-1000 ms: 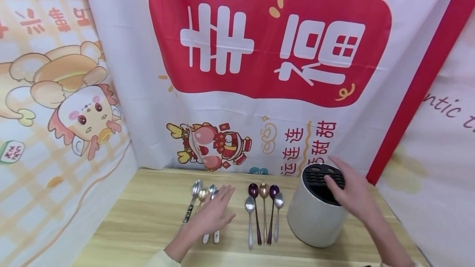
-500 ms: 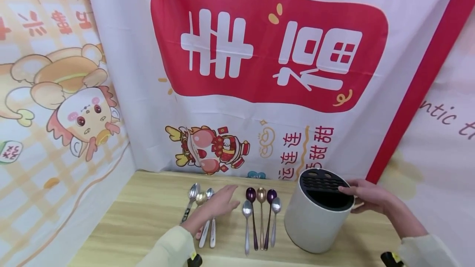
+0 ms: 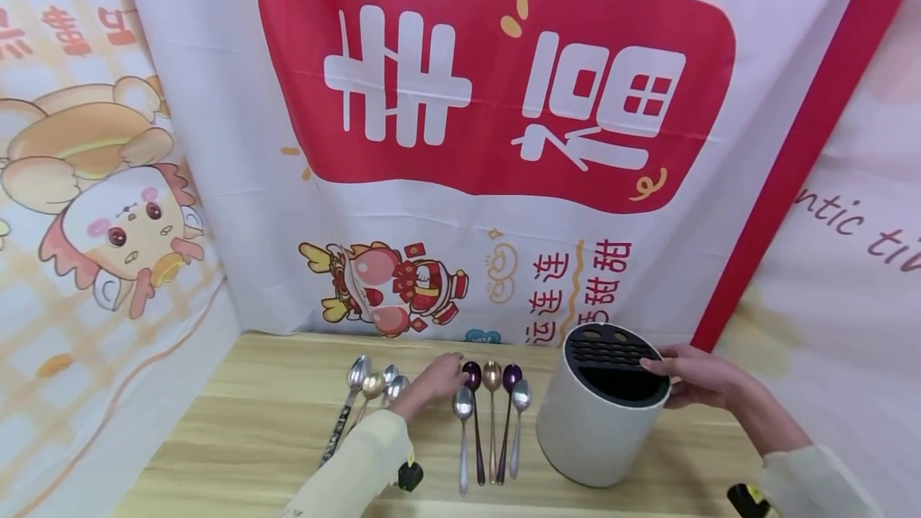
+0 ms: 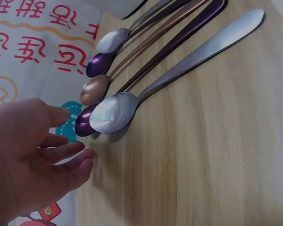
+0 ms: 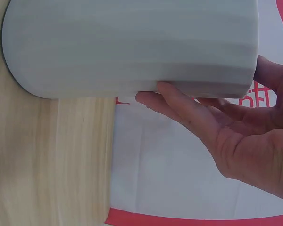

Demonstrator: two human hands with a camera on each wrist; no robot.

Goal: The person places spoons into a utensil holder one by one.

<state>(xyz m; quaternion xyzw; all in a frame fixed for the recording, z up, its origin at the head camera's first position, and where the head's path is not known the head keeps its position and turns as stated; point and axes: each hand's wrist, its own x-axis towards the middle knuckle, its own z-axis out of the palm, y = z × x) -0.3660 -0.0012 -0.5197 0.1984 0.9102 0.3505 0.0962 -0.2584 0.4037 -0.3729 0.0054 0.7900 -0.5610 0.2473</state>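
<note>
The left hand (image 4: 37, 155) has moved from the spoon group (image 3: 372, 384) to just beside the leftmost purple spoon (image 4: 84, 123) on the desk (image 3: 216, 438), fingers loosely bent, holding nothing. The right hand (image 3: 696, 376) still grips the standing white holder (image 3: 597, 434), thumb at its rim.

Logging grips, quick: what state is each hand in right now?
Left hand: open, holding nothing, near the spoons.
Right hand: closed, holding the pale container.
</note>
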